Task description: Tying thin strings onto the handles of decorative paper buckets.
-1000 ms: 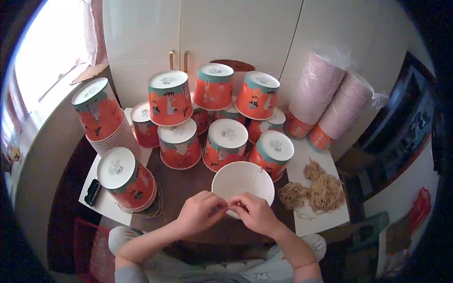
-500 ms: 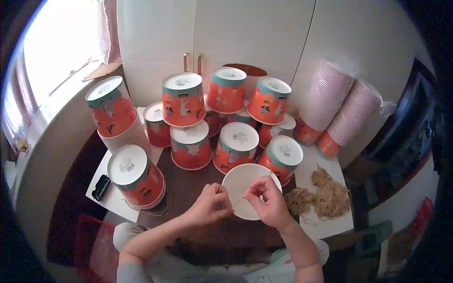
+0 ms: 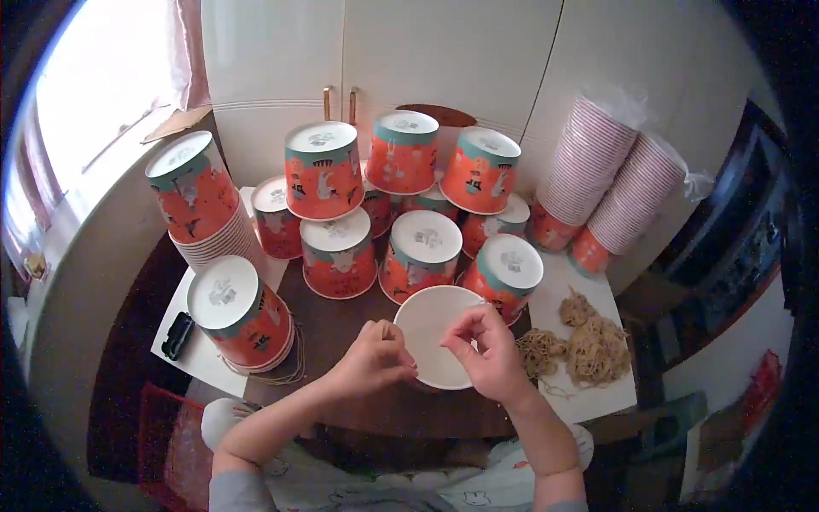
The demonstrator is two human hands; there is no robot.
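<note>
A white-lined paper bucket [image 3: 433, 341] stands mouth up in front of me. My left hand [image 3: 375, 358] is over its left rim, thumb and fingers pinched together. Above its right side, my right hand [image 3: 488, 352] is pinched too, fingertips pointing toward the left hand. Whatever thin thing the fingertips hold is too fine to make out. Close behind stand upturned orange and green paper buckets, among them one in the middle [image 3: 420, 256] and one on the right [image 3: 503, 273]. Tangled tan twine [image 3: 597, 352] lies in heaps to the right of my right hand.
An upturned bucket [image 3: 239, 316] at the left has loose twine round its base, beside a black object [image 3: 177, 336]. Behind it rises a nested bucket stack [image 3: 196, 200]. More buckets stand piled at the back. Two tall plastic-wrapped bucket stacks [image 3: 589, 162] lean at the back right.
The view has shifted slightly, so everything sits a little higher and further left. Both hands stay pinched over the bucket; a thin strand near the right fingertips no longer shows clearly.
</note>
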